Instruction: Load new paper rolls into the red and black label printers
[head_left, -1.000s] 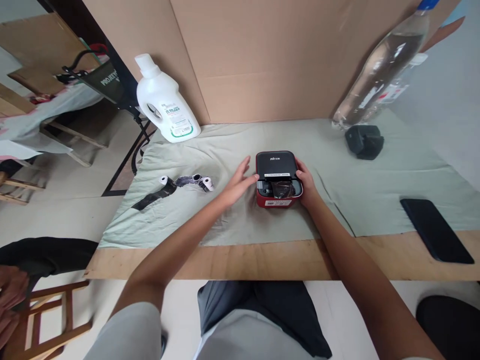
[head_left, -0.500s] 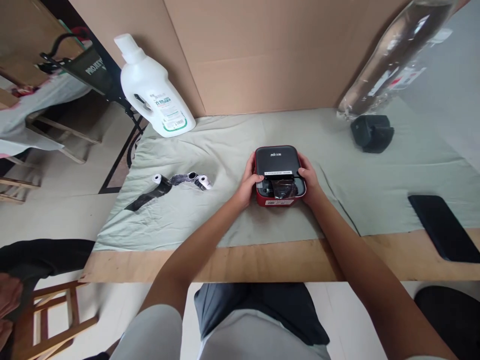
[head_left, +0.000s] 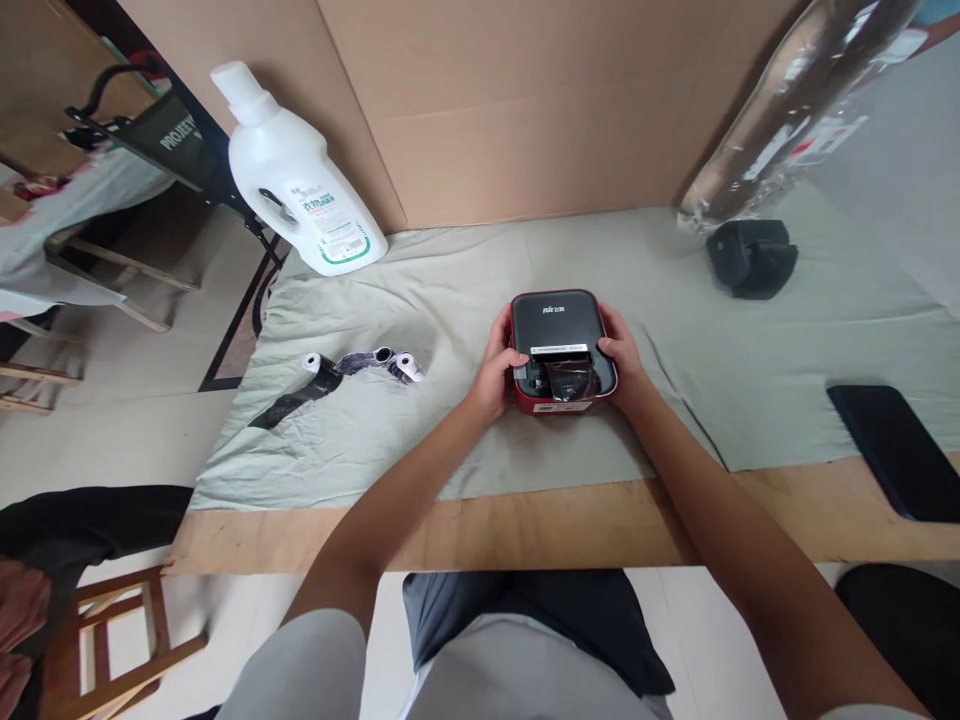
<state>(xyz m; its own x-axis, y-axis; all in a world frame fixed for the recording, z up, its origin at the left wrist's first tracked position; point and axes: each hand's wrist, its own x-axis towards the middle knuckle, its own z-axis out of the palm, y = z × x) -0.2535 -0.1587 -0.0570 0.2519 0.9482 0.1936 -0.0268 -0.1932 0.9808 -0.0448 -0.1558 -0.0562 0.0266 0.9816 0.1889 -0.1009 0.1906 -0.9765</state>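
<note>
Gripping the device [head_left: 561,322] from opposite sides, the left hand [head_left: 493,372] and the right hand [head_left: 624,362] are both clamped on it. The left thumb lies over the near left edge of the top, the fingers along the left side; the right thumb presses the right edge, the fingers wrapped round the right side. Both forearms slant inward from the near side, crossing the bare wood [head_left: 540,535] of the table edge.

The device sits on the cloth [head_left: 472,290] near the middle, crumpled dark film [head_left: 572,380] showing at its near end. To the left, well apart from the left hand, lie small rolls [head_left: 322,372] with dark strips. At the far left a white bottle [head_left: 315,190] stands close to the cardboard [head_left: 517,110]. At the far right a black object [head_left: 750,258] lies just nearer than a clear bottle [head_left: 780,110]. On the near right a phone [head_left: 896,450] lies across cloth and wood.
</note>
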